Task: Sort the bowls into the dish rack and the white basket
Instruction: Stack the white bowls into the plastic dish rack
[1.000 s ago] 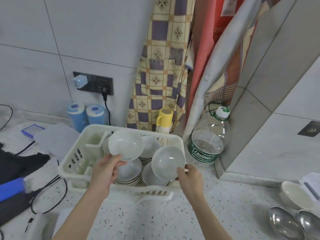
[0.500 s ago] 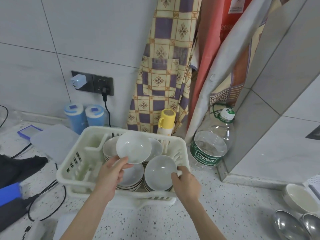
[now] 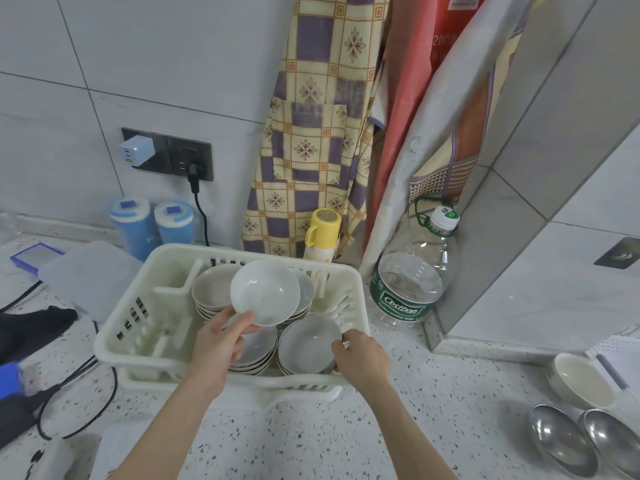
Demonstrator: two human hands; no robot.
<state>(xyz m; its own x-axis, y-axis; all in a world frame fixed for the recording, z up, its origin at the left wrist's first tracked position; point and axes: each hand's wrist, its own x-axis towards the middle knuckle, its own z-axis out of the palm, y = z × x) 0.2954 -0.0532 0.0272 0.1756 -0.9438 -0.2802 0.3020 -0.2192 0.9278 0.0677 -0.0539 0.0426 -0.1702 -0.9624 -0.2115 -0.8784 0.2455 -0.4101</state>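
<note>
1. A white bowl [image 3: 265, 292] is held tilted above the white basket [image 3: 114, 336], its hollow facing the camera, over the stacks of bowls already standing inside.
2. A second, greyer bowl [image 3: 308, 342] sits on top of the front right stack in the basket, its near rim caught by the other hand.
3. The step in hand appears to be placing bowls into the basket: one looks almost set down on its stack, the other is yet to be lowered.
4. The left hand [image 3: 218, 348] pinches the lower rim of the raised bowl, thumb on the inner face and fingers behind, forearm reaching up from the bottom edge of the view.
5. The right hand [image 3: 362, 356] curls its fingers round the near right rim of the grey bowl, wrist bent down over the basket's front wall.
6. The next move, by this reading, calls for the right hand to let go without shifting the stack, and for the left to level its bowl and nest it squarely on one of the rear stacks [image 3: 213, 294].
7. The basket stands on the speckled worktop [image 3: 433, 393], with a large water bottle [image 3: 412, 271] just beside its right wall and a yellow flask [image 3: 323, 233] behind it.
8. Well apart to the right lie a cream bowl [image 3: 580, 379] and two steel bowls [image 3: 561, 441], apparently still to be sorted.
9. Whether the dish rack is a separate thing cannot be told from this view.
</note>
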